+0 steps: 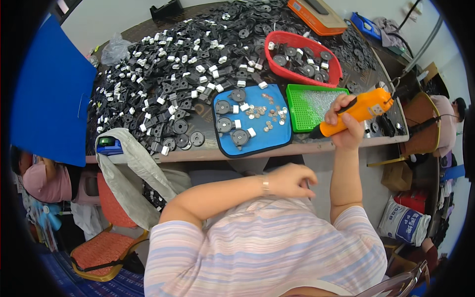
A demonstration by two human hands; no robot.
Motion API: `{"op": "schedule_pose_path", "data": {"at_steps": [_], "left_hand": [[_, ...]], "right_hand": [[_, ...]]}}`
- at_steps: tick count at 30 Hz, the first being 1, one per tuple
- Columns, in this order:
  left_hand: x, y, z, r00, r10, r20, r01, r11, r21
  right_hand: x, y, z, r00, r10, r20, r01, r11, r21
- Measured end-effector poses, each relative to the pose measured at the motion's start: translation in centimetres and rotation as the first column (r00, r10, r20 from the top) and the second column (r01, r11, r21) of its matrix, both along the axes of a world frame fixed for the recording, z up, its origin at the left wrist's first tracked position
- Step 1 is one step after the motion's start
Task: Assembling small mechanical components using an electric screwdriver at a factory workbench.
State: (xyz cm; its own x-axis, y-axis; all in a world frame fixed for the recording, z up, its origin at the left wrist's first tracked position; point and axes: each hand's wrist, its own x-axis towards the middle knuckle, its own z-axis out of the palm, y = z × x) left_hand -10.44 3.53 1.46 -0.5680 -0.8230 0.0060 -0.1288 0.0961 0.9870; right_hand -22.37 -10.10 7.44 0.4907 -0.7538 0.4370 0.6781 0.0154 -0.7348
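Your right hand [345, 126] fingers grip the orange screwdriver [357, 113] beside the green tray [297, 119]; your left hand [292, 180] fingers curl closed, well below it.

Your right hand [346, 129] grips a glossy orange plastic power screwdriver [357, 112] with a dark matt tip; your left hand [292, 180] sits against your soft striped knit cloth top [267, 247], thin shiny metal bracelet [265, 184] on the wrist. You've got a smooth matt blue rubbery mat [274, 136] holding bright metal washers [267, 115], next to a green perforated plastic tray [297, 111] and a red glossy plastic mesh basket [297, 74]. Your heap of black matt plastic parts with white plastic clips [173, 74] lies on a smooth dull tabletop [208, 154].
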Motion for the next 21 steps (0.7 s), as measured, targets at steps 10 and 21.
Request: {"op": "schedule_pose_path", "data": {"at_steps": [10,21], "left_hand": [[11.1,5.5,-0.5,0.255,0.874,0.414,-0.557,0.482,-0.676],[9.9,4.5,-2.2,0.211,0.850,0.483,-0.600,0.503,-0.623]], "right_hand": [[-3.2,-0.1,0.1,0.983,-0.183,0.006,0.182,0.977,-0.110],[-2.9,-2.1,-1.5,0.818,-0.563,-0.117,0.522,0.813,-0.260]]}}
